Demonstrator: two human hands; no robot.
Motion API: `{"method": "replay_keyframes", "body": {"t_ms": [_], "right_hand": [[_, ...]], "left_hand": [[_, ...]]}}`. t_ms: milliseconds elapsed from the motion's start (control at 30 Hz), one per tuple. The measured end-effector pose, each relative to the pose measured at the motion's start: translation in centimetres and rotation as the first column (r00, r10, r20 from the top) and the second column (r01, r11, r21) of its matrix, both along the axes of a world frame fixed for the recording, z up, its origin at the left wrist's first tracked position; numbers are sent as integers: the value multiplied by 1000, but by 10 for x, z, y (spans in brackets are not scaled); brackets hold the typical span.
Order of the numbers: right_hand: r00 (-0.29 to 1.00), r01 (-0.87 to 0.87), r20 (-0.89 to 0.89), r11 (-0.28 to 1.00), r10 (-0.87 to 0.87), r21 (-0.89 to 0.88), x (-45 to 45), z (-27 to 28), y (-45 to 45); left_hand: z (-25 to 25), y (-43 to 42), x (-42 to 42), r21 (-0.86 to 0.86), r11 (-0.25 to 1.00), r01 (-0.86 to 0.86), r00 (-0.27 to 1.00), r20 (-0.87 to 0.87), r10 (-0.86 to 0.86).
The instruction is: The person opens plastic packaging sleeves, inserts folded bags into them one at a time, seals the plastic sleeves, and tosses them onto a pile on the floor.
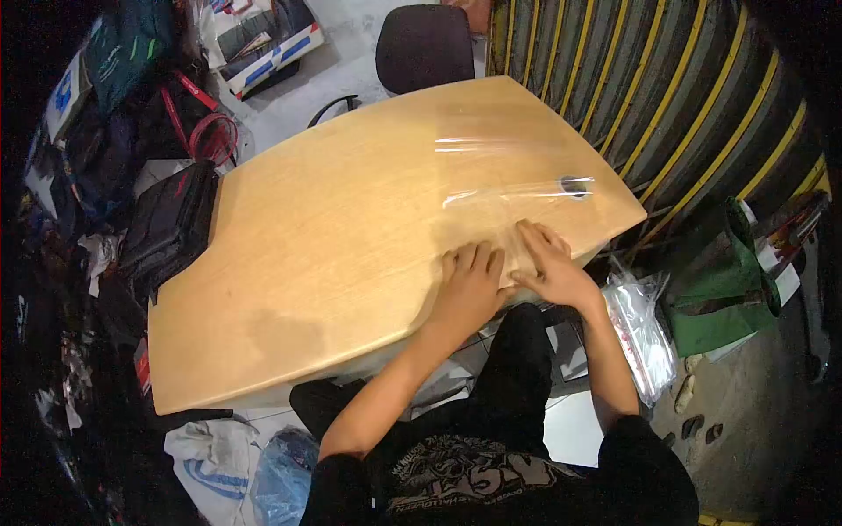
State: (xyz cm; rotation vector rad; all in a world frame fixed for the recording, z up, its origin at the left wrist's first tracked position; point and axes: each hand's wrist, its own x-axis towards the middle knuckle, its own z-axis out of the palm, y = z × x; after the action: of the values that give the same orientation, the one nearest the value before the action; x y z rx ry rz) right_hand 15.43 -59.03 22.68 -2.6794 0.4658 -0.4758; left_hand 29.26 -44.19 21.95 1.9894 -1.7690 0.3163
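Note:
A clear plastic sheet or bag (500,167) lies flat on the right part of the wooden table (324,228), with shiny creases across it. My left hand (472,282) rests on its near edge, fingers spread and pointing away from me. Just to the right, my right hand (553,267) lies on the plastic near the table's front edge, its fingers extended. The two hands are close together, and neither is closed around anything. Beyond my right hand, a round dark hole (575,186) in the tabletop shows through the plastic.
A black bag (171,223) stands at the table's left end. Beyond the far edge is a dark chair (424,49). Plastic packs (642,329) and a green bag (724,289) are at the right. White (215,465) and blue (285,473) bags lie on the floor at lower left.

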Motion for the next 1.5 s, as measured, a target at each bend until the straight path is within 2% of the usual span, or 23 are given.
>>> {"method": "replay_keyframes", "body": {"t_ms": [33,67,167,267,333,367,500,600,700,767,833,900,967,1000,1067,1100,1167,1233,1267,1300,1367,1433,1500], "right_hand": [[998,-56,8,997,56,46,0,9,8],[993,-116,18,989,115,96,1,16,17],[937,-333,-126,942,326,-42,16,23,43],[917,-397,4,915,398,-71,28,18,59],[905,-405,113,912,410,-61,33,19,67],[901,-398,142,911,410,-106,33,16,69],[879,-331,267,908,396,-257,31,20,74],[864,-340,280,895,419,-290,21,29,66],[864,-290,313,897,395,-334,13,44,72],[878,-218,273,837,393,-502,3,58,79],[883,-187,203,715,422,-674,-8,67,82],[878,-269,117,682,464,-681,-16,61,81],[879,-348,10,657,476,-668,-22,62,83],[880,-380,-60,623,471,-683,-24,72,85],[941,-337,-158,826,298,-451,-32,101,103],[949,-287,-226,901,221,-325,-37,113,113],[977,-116,-191,984,89,-135,-35,119,121],[981,18,-192,1000,-16,6,-28,110,128],[994,-58,96,998,58,-10,-18,78,114],[959,-86,284,963,10,257,-6,66,111],[805,-277,555,692,-212,667,19,58,107],[727,-355,592,547,-348,758,29,55,89],[729,-295,544,525,-416,798,26,52,88]], "left_hand": [[2,11,-1,30,1000,6,1000,-13,-6],[6,27,-3,-25,1000,-3,1000,2,3],[13,79,5,87,995,-47,991,131,35],[8,112,17,-73,990,-125,975,176,136],[9,126,23,-63,988,-138,977,153,146],[10,131,23,-60,988,-144,979,138,151],[26,134,18,-147,985,-91,978,-197,61],[32,127,26,-78,994,-75,822,-569,18],[44,118,43,17,998,-59,427,-903,41],[57,111,48,2,984,-179,222,-974,43],[67,100,59,-35,930,-367,343,-934,100],[77,93,71,-120,839,-530,407,-905,127],[96,85,72,-351,706,-615,530,-847,41],[105,84,68,-321,690,-649,558,-817,144],[105,78,48,-563,723,-400,844,-534,52],[109,81,30,-544,788,-288,915,-399,59],[104,83,0,-501,865,37,930,-300,-214],[93,81,-23,-485,842,235,945,-87,-314],[87,80,-27,-459,846,270,937,-78,-341],[80,80,-30,-434,848,305,927,-68,-368],[74,80,-38,-352,860,369,912,-43,-409],[71,84,-49,-225,889,400,910,-21,-414],[58,82,-65,-272,830,487,861,-11,-509]]}}
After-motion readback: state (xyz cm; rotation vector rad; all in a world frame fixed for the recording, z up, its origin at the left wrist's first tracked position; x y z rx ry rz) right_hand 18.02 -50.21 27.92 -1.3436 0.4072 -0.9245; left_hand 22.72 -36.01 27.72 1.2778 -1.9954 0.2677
